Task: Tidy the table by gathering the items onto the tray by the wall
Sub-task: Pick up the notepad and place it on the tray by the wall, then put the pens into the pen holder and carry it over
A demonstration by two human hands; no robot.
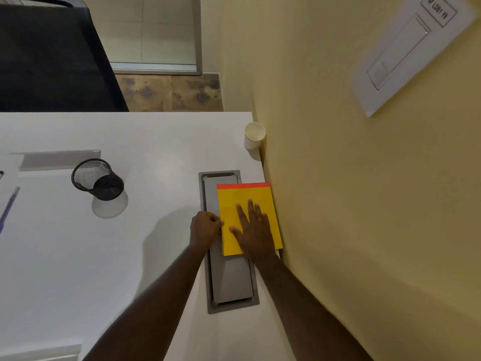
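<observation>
A yellow notepad [240, 201] with a red top strip lies against the wall, partly over the grey tray [231, 280] set in the white table. My right hand [253, 230] rests flat on the pad, fingers straight and spread. My left hand [205, 229] has curled fingers at the pad's left edge and seems to pinch that edge. A black mesh pen holder [97, 179] stands on the table to the left. A white paper cup [254, 136] stands at the far corner by the wall. A blue pen [9, 207] lies at the left edge.
The yellow wall [338, 178] runs close along the table's right side, with a white switch plate [408, 50] on it. A black mesh chair [49, 58] stands beyond the table's far edge. Another dark item peeks in at the far left.
</observation>
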